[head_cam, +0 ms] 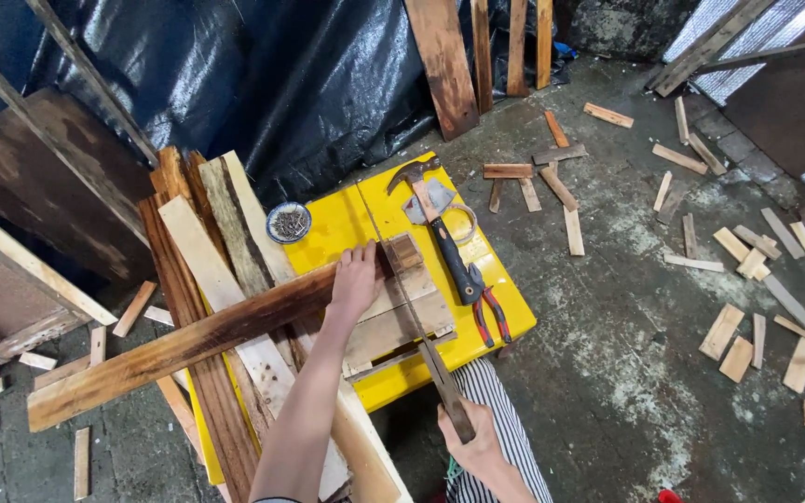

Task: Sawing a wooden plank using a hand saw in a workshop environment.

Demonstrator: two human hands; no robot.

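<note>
Head view: the left hand [356, 279] lies flat, fingers spread, pressing the long dark plank [188, 345] where it crosses the yellow desk [505, 312]. Its grip is wide and closes on nothing; it only bears down. The right hand [472, 438] has its grip closed round the handle of the saw [416, 317], whose blade runs up across the plank's end, just right of the left fingertips.

To saw well here, I judge the left hand should stay pressed close to the cut yet clear of the teeth, the blade square to the plank, and the strokes long and light, so the short end does not splinter when it drops. The plank rests on loose boards [225, 242], so it may rock; firm downward weight matters.

A hammer [440, 224] and red pliers [486, 312] lie on the desk right of the blade, near but apart from it. A dish of nails [288, 222] sits at the far left corner.

Hard to tell: the saw teeth and the depth of the cut are too fine to see. The right-hand fingers are partly hidden under the handle. Striped cloth [505, 410] covers a leg below the desk. The boards' near ends are cut off by the frame.
</note>
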